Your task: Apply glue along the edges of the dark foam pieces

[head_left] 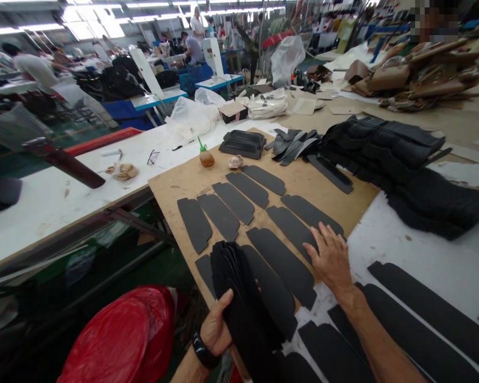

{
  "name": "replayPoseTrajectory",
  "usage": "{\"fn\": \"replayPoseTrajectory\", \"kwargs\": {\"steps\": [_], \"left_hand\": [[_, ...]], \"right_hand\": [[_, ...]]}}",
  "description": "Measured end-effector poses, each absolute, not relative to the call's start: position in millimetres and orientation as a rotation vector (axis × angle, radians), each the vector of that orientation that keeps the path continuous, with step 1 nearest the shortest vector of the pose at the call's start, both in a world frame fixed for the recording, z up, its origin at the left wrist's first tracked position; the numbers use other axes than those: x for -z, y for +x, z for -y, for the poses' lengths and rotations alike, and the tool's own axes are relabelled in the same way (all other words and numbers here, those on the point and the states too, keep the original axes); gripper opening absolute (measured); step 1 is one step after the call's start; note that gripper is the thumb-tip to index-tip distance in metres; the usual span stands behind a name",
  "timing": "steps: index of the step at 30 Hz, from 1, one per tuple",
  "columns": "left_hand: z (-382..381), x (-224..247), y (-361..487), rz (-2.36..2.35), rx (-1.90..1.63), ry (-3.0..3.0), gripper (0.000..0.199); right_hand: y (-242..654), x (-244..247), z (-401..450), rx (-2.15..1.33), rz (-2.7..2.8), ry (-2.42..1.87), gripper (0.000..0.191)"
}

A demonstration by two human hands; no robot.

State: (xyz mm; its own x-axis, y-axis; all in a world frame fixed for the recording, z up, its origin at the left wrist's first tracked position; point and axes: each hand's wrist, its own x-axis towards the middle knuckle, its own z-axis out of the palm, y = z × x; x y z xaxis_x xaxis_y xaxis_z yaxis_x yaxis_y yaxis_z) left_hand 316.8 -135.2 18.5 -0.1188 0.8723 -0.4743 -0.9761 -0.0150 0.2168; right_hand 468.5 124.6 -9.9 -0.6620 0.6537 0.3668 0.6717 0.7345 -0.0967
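Observation:
A thick stack of black cut pieces (239,298) is gripped in my left hand (217,324), thumb on top, above the near edge of the board. My right hand (331,258) lies with fingers spread over a flat dark piece (313,213) at the right of the board, seemingly touching it. Several like pieces, such as one dark grey panel (279,263), lie flat in rows on the brown board (171,218). Longer dark strips (423,303) are laid out on the white surface at the lower right.
A glue bottle with a green nozzle (206,155) stands near a stack of black parts (242,143). Loose strips (295,143) and a big black pile (383,143) lie at the back right. A red round stool (112,340) is below the table's left edge.

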Motion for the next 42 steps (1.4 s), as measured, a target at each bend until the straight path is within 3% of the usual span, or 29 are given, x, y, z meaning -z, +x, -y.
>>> {"fn": "replayPoseTrajectory", "kwargs": {"steps": [5, 14, 17, 21, 26, 30, 35, 42], "left_hand": [[150, -18, 320, -0.567, -1.609, -0.193, 0.035], [142, -13, 299, -0.725, -1.543, -0.226, 0.035], [137, -13, 285, -0.609, -1.524, -0.123, 0.04], [139, -16, 278, -0.467, -1.512, -0.014, 0.044], [137, -22, 295, -0.391, -1.48, 0.062, 0.047], [127, -25, 317, -0.343, -1.422, 0.093, 0.052], [127, -27, 331, -0.336, -1.395, 0.084, 0.053], [131, -29, 330, -0.399, -1.383, 0.07, 0.049]], "right_hand": [[479, 9, -56, -0.139, 2.769, -0.503, 0.039], [438, 6, -38, -0.197, 2.654, -0.561, 0.043], [460, -5, -48, -0.13, 2.615, -0.738, 0.044], [555, -10, -60, -0.003, 2.454, -1.105, 0.043], [657, 20, -74, 0.174, 2.345, -1.557, 0.061], [648, 37, -78, 0.109, 2.413, -1.612, 0.062], [629, 22, -83, -0.007, 2.386, -1.583, 0.059], [648, 13, -3, -0.032, 2.429, -1.506, 0.064]]}}
